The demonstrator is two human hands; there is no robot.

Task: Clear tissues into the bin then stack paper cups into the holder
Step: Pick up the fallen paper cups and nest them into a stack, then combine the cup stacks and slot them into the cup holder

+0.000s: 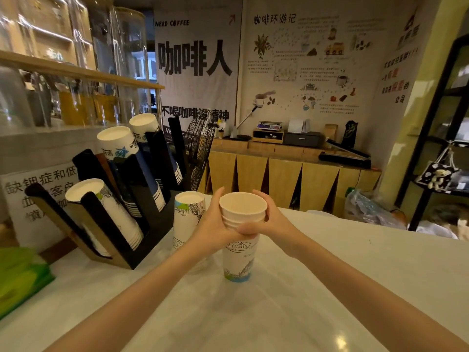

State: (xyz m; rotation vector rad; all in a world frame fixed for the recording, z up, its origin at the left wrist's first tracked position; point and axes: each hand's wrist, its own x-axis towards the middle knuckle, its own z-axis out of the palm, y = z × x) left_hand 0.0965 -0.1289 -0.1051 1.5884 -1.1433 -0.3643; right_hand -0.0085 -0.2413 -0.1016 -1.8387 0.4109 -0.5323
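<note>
From the head view, your left hand [215, 224] and right hand [269, 222] are both wrapped around the upper part of a nested stack of paper cups [241, 240] standing open-end up on the white worktop [330, 275]. The fingers meet around the front of the stack, just below the rims, so both hands are closed on it. Its base looks to be resting on the worktop.

A second stack [189, 219] stands upside down just to the left, near your left wrist. The black cup holder [142, 224] sits further left, its tilted slots already carrying several rows of cups. No tissues or bin can be made out here.

The risks, as I judge them: squeezing the rims from both sides could dent the top cup or jam the cups together. Swinging your left forearm toward the holder could knock over the inverted stack beside it. Lifting only by the top cups may leave the bottom one behind, or let it drop.
</note>
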